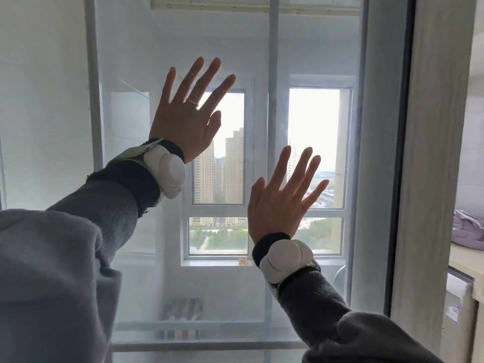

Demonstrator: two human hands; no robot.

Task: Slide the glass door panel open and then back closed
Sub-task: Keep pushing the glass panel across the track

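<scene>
The glass door panel (314, 284) fills most of the view, hazy and pale, with a grey vertical frame (377, 179) at its right edge. My left hand (186, 113) is raised high with fingers spread, palm toward the glass. My right hand (282, 200) is lower and to the right, also flat with fingers apart. Both look pressed on or very near the pane; contact cannot be told for sure. Neither hand holds anything. White wrist devices sit on both grey sleeves.
A dark door jamb (403, 153) and a beige wall edge (440, 153) stand at the right. Behind the glass is a balcony room with a window (217, 231) and a small stool (183, 310). A counter with purple cloth (468, 229) lies far right.
</scene>
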